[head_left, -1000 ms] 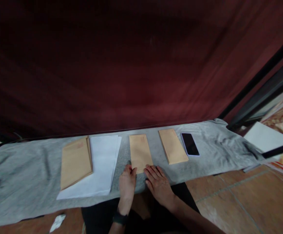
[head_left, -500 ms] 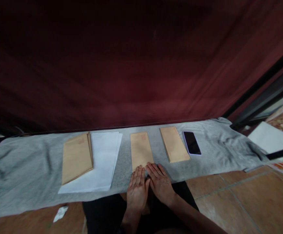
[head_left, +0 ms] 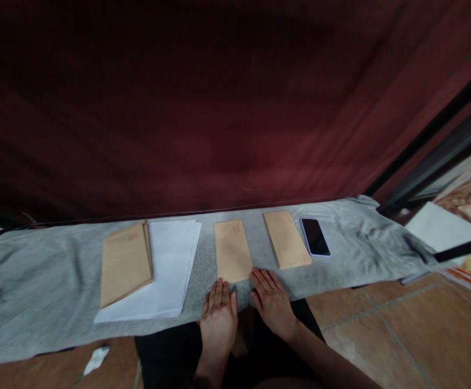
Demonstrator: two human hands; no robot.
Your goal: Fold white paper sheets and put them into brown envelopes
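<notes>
A single brown paper envelope point(head_left: 233, 249) with a faint red print lies flat on the grey cloth in front of me. My left hand point(head_left: 219, 319) rests at its near left corner, fingers stretched out and flat. At the near right corner lies my right hand point(head_left: 273, 302), its fingers also extended, the tips at the envelope's edge. Neither hand grips anything. To the right sits a neat stack of brown envelopes point(head_left: 287, 240). On the left, a looser pile of brown envelopes point(head_left: 125, 265) lies partly over white paper sheets point(head_left: 172, 265).
A phone point(head_left: 315, 236) with a purple edge lies right of the envelope stack. Grey cloth point(head_left: 360, 243) covers the narrow surface, backed by a dark red panel point(head_left: 235, 135). A scrap of white paper point(head_left: 96, 360) is on the tiled floor point(head_left: 381, 324).
My hands have moved apart, from together at the middle of the envelope's near edge out to its two near corners. The envelopes, paper and phone keep their places on the cloth.
</notes>
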